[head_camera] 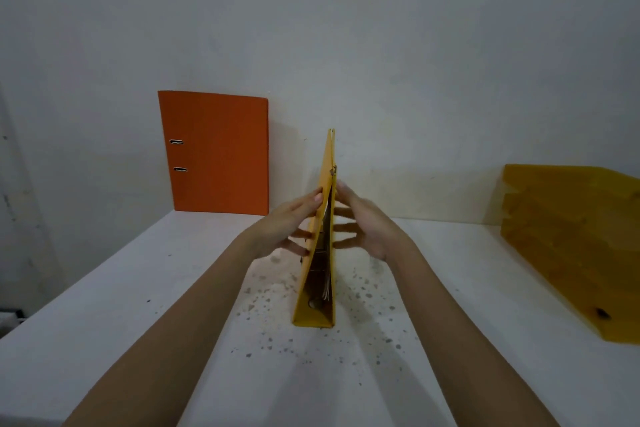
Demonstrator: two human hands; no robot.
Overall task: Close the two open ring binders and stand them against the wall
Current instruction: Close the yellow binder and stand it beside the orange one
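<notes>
An orange ring binder (216, 152) stands closed and upright against the white wall at the back left. A yellow ring binder (313, 305) stands on its spine in the middle of the white table, its covers nearly together, with papers and the ring mechanism visible in the narrow gap. My left hand (294, 222) presses flat on its left cover. My right hand (363, 222) lies flat against its right cover, fingers spread. Both hands hold the binder between them.
A yellow translucent stacked letter tray (571, 246) stands at the right, against the wall. The white table (104, 322) has dark speckles around the yellow binder. The white wall (381, 62) runs along the back, and the table's left edge drops off at the left.
</notes>
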